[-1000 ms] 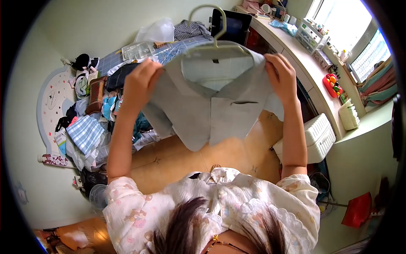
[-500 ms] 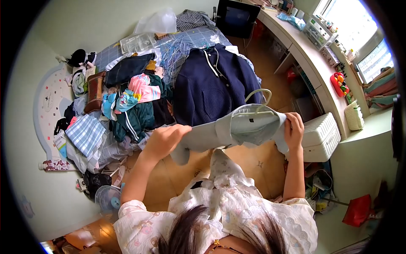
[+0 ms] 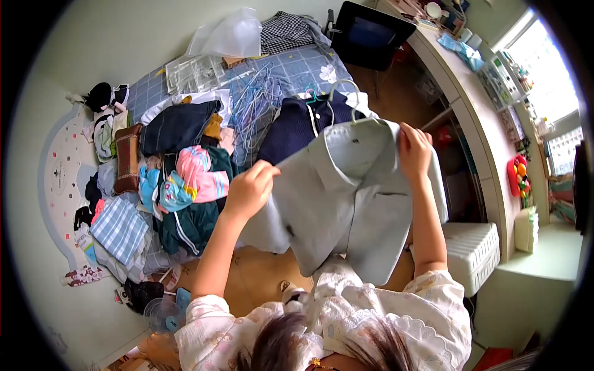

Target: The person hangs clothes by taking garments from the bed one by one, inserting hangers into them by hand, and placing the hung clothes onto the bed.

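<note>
A pale grey-green collared shirt (image 3: 328, 216) hangs spread in front of me, with its front and chest pocket facing up. My left hand (image 3: 250, 187) pinches it at the shoulder on the left. The other shoulder, beside the collar, is gripped by my right hand (image 3: 414, 151). A pale hanger (image 3: 356, 99) sits inside the shirt, its hook sticking out above the collar. Behind it, a navy button-up garment (image 3: 281, 136) with white drawstrings lies on the bed, partly hidden by the shirt.
Left on the bed (image 3: 151, 80) is a clothes heap with a blue checked cloth (image 3: 120, 221) and a brown bag (image 3: 128, 159). Tangled hangers (image 3: 253, 99) and a clear plastic box (image 3: 192, 74) lie farther back. To the right stand a long desk (image 3: 476, 117) and a white ribbed box (image 3: 467, 253).
The shirt has gone from bunched and folded to opened out, with its front now showing. My right hand has risen slightly, and the view has shifted.
</note>
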A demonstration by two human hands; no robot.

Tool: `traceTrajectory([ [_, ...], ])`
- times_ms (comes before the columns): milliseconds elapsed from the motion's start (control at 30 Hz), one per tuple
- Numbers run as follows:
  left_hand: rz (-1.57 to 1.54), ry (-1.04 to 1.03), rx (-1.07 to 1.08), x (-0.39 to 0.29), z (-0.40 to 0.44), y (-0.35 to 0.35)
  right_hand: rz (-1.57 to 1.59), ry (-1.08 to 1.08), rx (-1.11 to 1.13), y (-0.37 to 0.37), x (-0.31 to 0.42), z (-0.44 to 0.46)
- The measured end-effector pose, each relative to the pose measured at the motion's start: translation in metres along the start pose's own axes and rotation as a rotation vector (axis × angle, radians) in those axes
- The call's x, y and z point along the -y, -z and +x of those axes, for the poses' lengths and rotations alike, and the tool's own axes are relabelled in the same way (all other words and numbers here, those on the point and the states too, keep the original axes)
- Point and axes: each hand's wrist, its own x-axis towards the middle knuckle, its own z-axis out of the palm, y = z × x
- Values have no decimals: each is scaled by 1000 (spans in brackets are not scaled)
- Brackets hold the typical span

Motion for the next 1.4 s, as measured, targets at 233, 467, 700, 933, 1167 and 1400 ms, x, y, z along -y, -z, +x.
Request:
traceTrajectory([
  [233, 518, 531, 286, 149, 104, -150, 210, -217, 381, -300, -117, 40],
  [467, 405, 640, 613, 139, -2, -226, 418, -432, 696, -310, -83, -79],
  [700, 360, 979, 849, 105, -170, -161, 406, -598, 872, -275, -34, -194],
  [933, 337, 1235, 743, 107, -287, -91, 470, -574, 1068, -266, 67, -242],
  [1167, 126, 1231, 77, 252, -369, -36, 495, -545, 1051, -292, 155, -248],
  [1400, -250, 1374, -552, 499, -450, -63, 584, -892, 1035, -303, 264, -242],
])
